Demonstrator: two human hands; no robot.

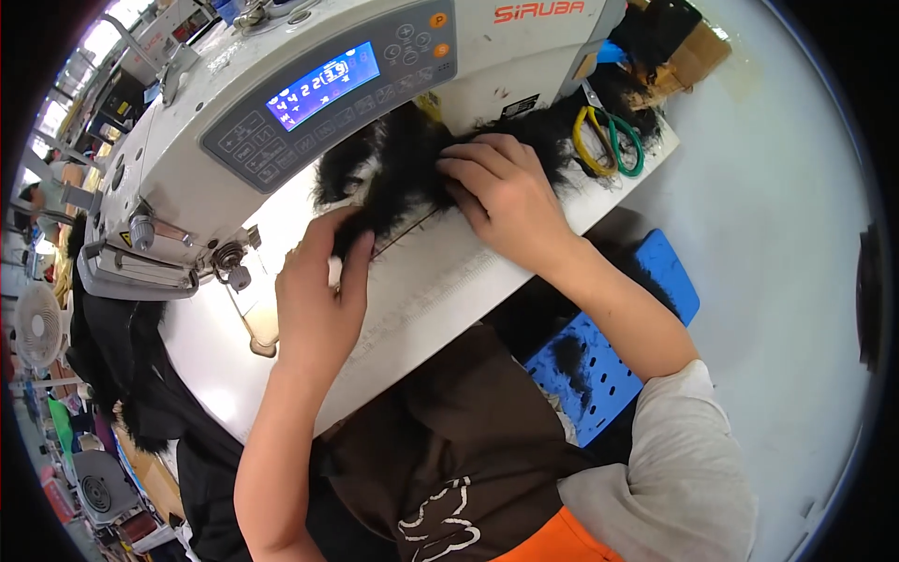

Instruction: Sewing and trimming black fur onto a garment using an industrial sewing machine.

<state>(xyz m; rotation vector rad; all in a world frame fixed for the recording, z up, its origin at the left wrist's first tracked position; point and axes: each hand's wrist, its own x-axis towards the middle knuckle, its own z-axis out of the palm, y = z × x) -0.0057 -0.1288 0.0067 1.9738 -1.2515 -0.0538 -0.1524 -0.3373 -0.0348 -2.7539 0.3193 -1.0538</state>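
Observation:
A strip of black faux fur (pixel 405 164) lies across the white sewing machine bed, under the machine's arm. My left hand (pixel 323 276) pinches its near left end between thumb and fingers, a short way right of the needle area. At the right, my right hand (pixel 501 192) rests on the fur with bent fingers; their tips sink into the pile, so I cannot make out how firmly they grip. The white sewing machine (pixel 281 56) has a lit blue display (pixel 323 86) on its front. Its presser foot area (pixel 234 272) is left of my left hand.
Yellow-handled scissors (pixel 593 140) and a green-handled pair (pixel 627 147) lie by the table's right end. A blue perforated plastic piece (pixel 609 347) with black fluff sits below the table. Black furry cloth (pixel 131 375) hangs off the left side. A fan (pixel 39 325) stands farther left.

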